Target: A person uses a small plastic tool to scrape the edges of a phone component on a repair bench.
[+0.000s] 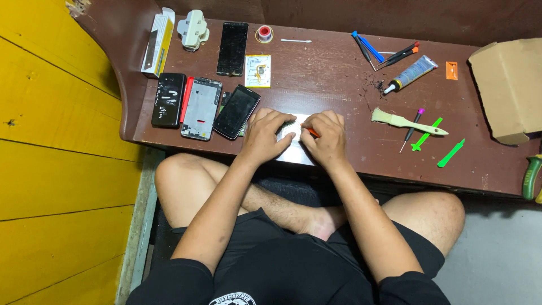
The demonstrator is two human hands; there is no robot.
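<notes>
one head camera looks steeply down, fairly near, over the brown table (339, 85).

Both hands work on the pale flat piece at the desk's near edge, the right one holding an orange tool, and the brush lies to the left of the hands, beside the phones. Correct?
Not quite. In the head view the brush lies to the right of the hands, beside the green pry tools. The rest holds: left hand and right hand are on the pale piece, the right holding the orange tool; the phones lie to the left.
</notes>
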